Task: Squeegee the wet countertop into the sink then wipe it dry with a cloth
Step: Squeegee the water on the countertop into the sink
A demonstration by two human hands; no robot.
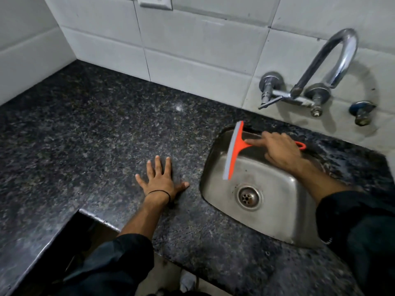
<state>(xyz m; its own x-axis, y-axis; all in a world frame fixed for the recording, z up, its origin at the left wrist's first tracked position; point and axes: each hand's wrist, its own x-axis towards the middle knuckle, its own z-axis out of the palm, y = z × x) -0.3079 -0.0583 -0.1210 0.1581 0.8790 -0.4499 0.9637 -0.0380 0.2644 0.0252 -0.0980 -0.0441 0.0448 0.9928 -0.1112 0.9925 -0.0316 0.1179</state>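
My right hand (280,150) grips the handle of an orange squeegee (234,150) with a grey blade. The blade hangs over the left part of the steel sink (277,210), its top end near the sink's far rim. My left hand (159,180) lies flat on the dark speckled granite countertop (96,135), fingers spread, just left of the sink. A black band circles that wrist. No cloth is in view.
A chrome wall tap (324,67) arches above the sink's far right, with a smaller valve (361,112) beside it. White tiles back the counter, with a socket (155,2) at the top. The counter's front edge steps inward at lower left (85,212).
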